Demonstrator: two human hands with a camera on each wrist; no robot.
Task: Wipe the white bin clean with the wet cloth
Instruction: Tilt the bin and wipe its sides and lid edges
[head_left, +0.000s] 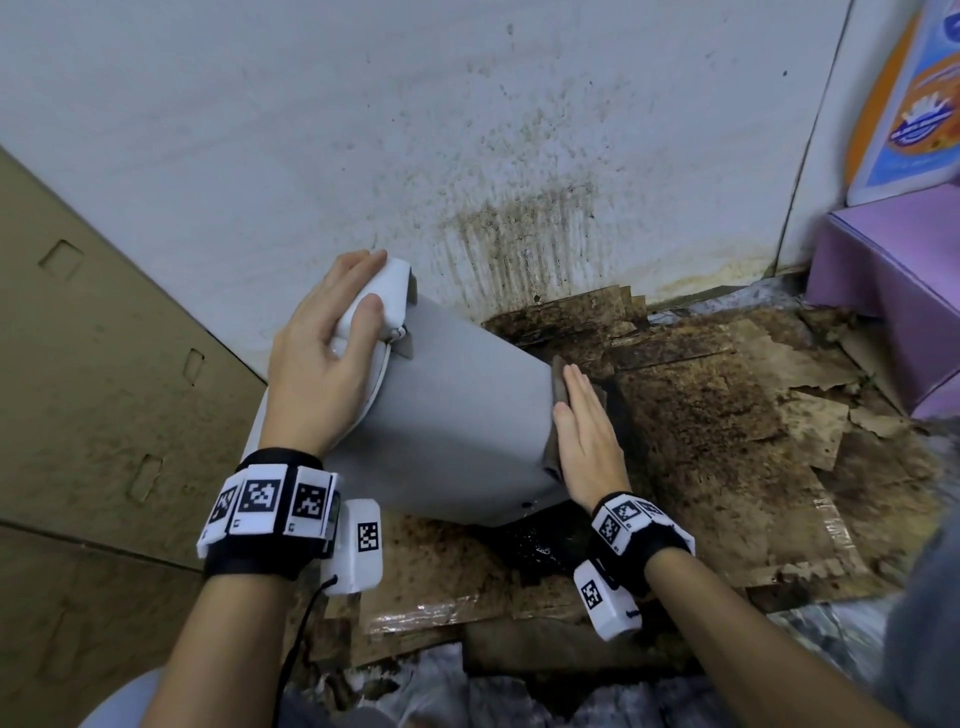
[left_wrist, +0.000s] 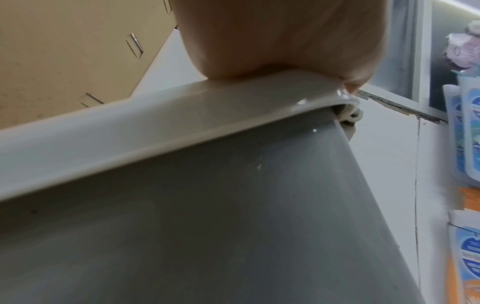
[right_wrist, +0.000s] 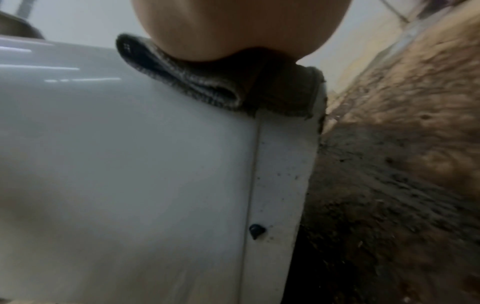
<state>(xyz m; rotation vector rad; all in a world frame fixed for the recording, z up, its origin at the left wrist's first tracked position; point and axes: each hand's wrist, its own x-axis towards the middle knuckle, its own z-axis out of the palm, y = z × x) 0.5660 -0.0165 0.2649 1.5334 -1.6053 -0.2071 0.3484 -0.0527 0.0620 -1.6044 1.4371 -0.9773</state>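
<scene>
The floor nearest the person is grey and wet-looking, then covered by stained, peeling cardboard (head_left: 717, 467) that darkens toward the wall (head_left: 363, 130), itself spattered with brown streaks just above the floor. A tan carton (head_left: 93, 364) leans at the left; a purple box (head_left: 893, 291) sits in the far right corner.

The bin (head_left: 457, 415) is tilted over the cardboard, its base toward the wall side. The left hand (head_left: 322, 353) grips its lid end (head_left: 382, 291), fingers and thumb curled round it. The right hand (head_left: 587, 436) lies flat, fingers straight, pressing the cloth (head_left: 560, 384) against the bin's base edge.

Only the right wrist view shows the cloth (right_wrist: 207, 86) as folded grey weave, dark specks on the base rim, and a small black plug (right_wrist: 257, 230). The left wrist view alone shows blue-and-orange packs (left_wrist: 467, 144) at right; their print is too blurred to read.
</scene>
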